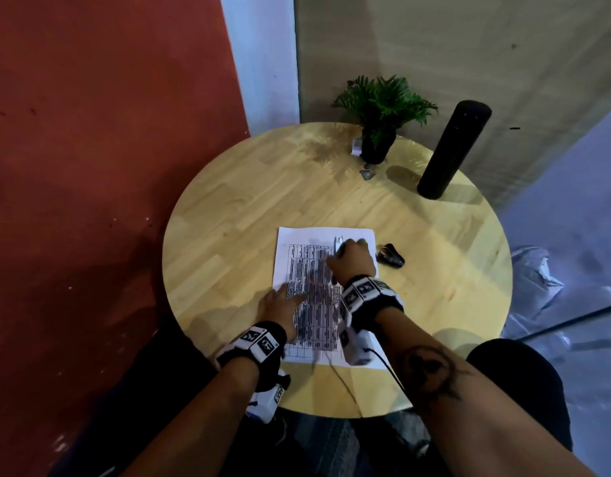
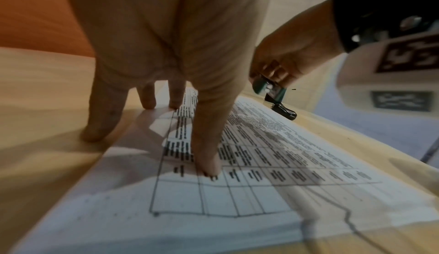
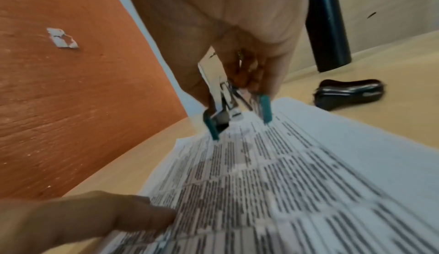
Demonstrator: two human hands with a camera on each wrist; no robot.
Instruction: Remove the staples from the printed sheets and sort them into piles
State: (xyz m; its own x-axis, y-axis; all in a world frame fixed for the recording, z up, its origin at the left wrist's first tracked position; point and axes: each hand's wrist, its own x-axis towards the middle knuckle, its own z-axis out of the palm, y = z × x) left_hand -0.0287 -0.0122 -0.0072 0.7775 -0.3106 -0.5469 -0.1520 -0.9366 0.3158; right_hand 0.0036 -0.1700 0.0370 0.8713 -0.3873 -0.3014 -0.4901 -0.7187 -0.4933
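— While the left hand [image 1: 279, 306] lies flat, what is under it?
— Its straight, spread fingers [image 2: 206, 156] press on the printed sheets [image 1: 298, 266], near their left edge; one fingertip sits on the bare round table [image 1: 228, 208] just beside the paper. It grips nothing.

— And the right hand [image 1: 354, 258]?
— Curled round a staple remover [image 3: 234, 108] with teal grips and metal claws. The wrist view shows the claws pointed down at the far part of the top sheet, the teal tips right at the paper. I cannot tell whether they have a staple between them; that spot is blurred.

— Where do the sheets lie?
— In the middle of the table, long side running away from the person, a printed grid of dark text facing up. They look like one stack; I cannot count the leaves.

— Anything beside them?
— A small black stapler-like object [image 1: 390, 255] lies on the wood just right of the sheets' far corner, close to the right hand but apart from it. Farther back stand a potted green plant [image 1: 379, 115] and a tall black cylinder [image 1: 452, 149], well apart from the paper. A thin cable [image 1: 345, 383] trails across the sheets' near edge from the wrist cameras
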